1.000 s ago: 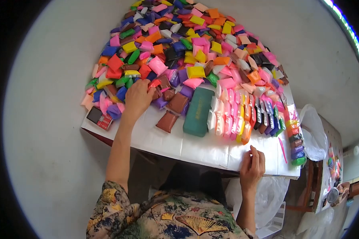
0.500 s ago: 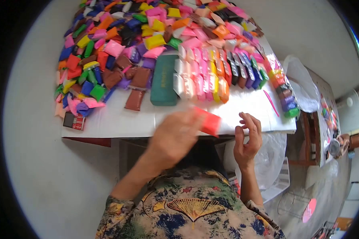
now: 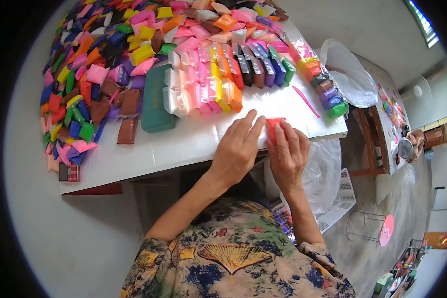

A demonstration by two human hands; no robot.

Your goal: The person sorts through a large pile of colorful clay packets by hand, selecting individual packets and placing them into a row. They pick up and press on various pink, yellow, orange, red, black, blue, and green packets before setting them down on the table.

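A small red packet (image 3: 274,122) is at the table's front edge, partly covered by the fingers of my right hand (image 3: 287,154), which grips it. Just left of it is my left hand (image 3: 235,151), its fingers apart and nothing in them. Beyond my hands, colored packets (image 3: 201,84) stand in tight rows, from white and pink through yellow and orange to black, blue and green. A dark green case (image 3: 157,99) lies against the left end of these rows.
Many loose colored packets (image 3: 97,74) cover the table's left and back. A pink tool (image 3: 306,101) and a clear strip of colored packets (image 3: 328,92) lie to the right. Right of the table are a plastic bag (image 3: 350,79), a white basket (image 3: 340,203) and a pink-topped stool (image 3: 386,230).
The red packet has passed from my left hand to my right hand, whose fingers have closed on it. My left hand has opened. The view has shifted, moving the table leftward in it.
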